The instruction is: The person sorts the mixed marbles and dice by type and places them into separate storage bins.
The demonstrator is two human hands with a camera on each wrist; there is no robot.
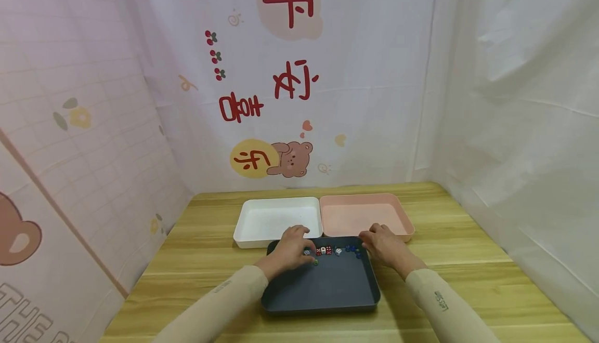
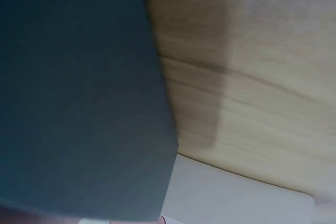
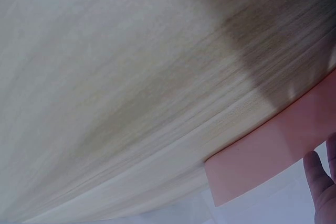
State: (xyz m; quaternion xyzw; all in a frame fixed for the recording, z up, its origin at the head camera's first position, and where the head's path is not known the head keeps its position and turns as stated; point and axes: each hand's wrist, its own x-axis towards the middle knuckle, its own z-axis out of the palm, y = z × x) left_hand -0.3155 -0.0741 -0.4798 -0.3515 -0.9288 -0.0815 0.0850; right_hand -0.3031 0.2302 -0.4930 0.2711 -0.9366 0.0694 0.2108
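Observation:
A dark grey tray [image 1: 323, 291] lies in front of me with small dice along its far side. Red dice [image 1: 323, 251], a white die [image 1: 338, 251] and several blue dice [image 1: 352, 249] are there, with a small green one [image 1: 315, 262] nearer. My left hand [image 1: 291, 249] is over the tray's far left part, thumb and fingers apart around a small bluish die [image 1: 307, 252]. By the far right corner, my right hand [image 1: 385, 244] has its fingertips at the rim; whether they touch a die is hidden. Part of this hand [image 3: 318, 182] shows in the right wrist view.
Behind the dark tray stand a white tray [image 1: 241, 228] and a pink tray [image 1: 407, 223], side by side on the wood-grain table [image 1: 187, 275]. Printed cloth [image 1: 374, 73] hangs around the back and sides.

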